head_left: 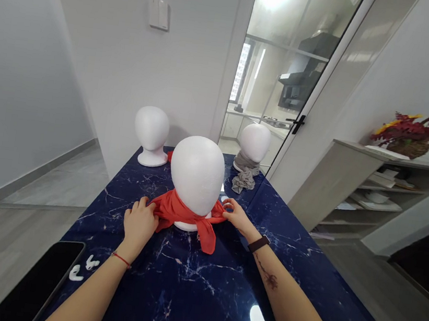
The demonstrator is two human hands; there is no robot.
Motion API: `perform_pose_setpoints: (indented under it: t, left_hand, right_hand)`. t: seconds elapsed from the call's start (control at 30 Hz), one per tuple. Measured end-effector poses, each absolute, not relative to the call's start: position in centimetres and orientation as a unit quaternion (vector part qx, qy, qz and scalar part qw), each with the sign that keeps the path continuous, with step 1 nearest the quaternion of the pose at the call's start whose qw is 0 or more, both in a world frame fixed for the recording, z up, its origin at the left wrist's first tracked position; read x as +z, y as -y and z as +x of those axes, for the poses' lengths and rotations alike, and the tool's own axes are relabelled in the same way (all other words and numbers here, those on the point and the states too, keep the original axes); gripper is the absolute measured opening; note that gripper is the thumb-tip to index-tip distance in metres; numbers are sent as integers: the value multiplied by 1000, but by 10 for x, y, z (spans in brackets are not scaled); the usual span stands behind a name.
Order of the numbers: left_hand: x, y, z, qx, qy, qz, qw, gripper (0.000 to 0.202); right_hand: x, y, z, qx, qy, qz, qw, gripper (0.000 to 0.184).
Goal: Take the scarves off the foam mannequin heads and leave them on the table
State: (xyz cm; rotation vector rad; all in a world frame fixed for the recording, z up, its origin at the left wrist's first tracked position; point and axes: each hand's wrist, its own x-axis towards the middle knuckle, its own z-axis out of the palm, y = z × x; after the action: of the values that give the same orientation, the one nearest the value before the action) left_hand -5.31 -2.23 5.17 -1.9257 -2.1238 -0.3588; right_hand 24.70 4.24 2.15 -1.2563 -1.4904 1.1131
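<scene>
A thin red fabric scarf (185,214) is wrapped around the neck of a smooth white foam mannequin head (196,176) standing near the middle of the dark blue marble-patterned counter (189,289), with one loose tail hanging forward onto the surface. The left hand (140,223) is closed on the scarf's left side, fingers bunching the cloth. The right hand (234,213) pinches the scarf's right edge with its fingertips against the neck.

The head looks light and sits on a narrow base, so an uneven pull from either side would likely tip or slide it; a tug on the slippery cloth could also loosen the wrap.

Behind it stand a bare white foam head (151,134) at the back left and another white foam head with a grey scarf (249,157) at the back right, both well apart from the hands. A black phone (42,280) and small white earbuds (84,268) lie near the counter's front left corner.
</scene>
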Motion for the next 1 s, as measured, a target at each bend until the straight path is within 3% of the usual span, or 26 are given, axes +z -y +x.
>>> perform_pose_setpoints:
  t: [0.27,0.5,0.6,0.67,0.83,1.0]
  left_hand:
    - [39,16,-67,-118,744,-637,166,36]
    - [48,29,-38,-170,689,-696,109,29]
    - [45,33,-31,-188,669,-717,46,32]
    - [38,31,-31,-212,657,-724,15,44]
    - [22,21,-39,-252,620,-743,-18,50]
    - [31,19,-49,-218,681,-699,-4,43]
  right_hand:
    - [11,-50,254,145,690,-584,402,41]
    - [15,-36,239,80,660,-630,400,27]
    - [29,-24,229,113,749,-535,374,9]
    - [37,-15,222,186,808,-441,344,8]
    - [44,-3,214,356,809,-375,280,20]
    - [47,-10,223,338,815,-400,248,46]
